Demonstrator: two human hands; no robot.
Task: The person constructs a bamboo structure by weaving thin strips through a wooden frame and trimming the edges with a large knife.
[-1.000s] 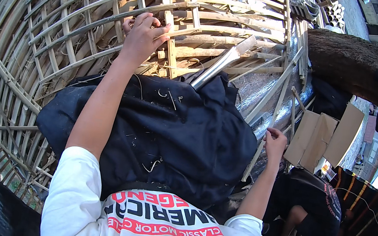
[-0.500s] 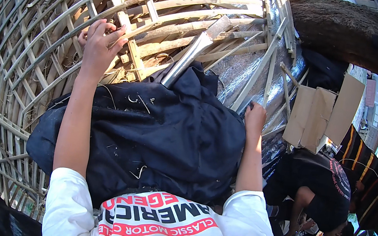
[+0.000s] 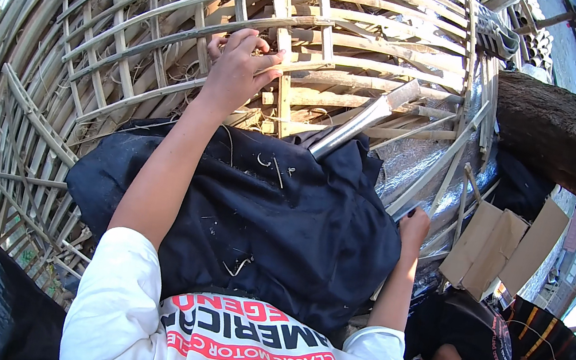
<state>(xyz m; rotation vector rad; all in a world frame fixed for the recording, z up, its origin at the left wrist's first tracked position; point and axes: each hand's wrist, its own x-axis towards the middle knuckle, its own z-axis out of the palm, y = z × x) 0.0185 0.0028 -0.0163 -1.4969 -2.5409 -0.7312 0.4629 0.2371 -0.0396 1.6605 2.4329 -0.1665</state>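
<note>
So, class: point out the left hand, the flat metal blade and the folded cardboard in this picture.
left hand (image 3: 233,69), head view, on the back of the hand gripping the bamboo frame.
flat metal blade (image 3: 362,123), head view, mid-length of the grey blade.
folded cardboard (image 3: 492,245), head view, on the middle brown panel.

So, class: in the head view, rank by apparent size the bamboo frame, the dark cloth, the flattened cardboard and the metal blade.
1. bamboo frame
2. dark cloth
3. flattened cardboard
4. metal blade
The cloth lies nearer the camera, but the frame clearly looks larger.
</note>
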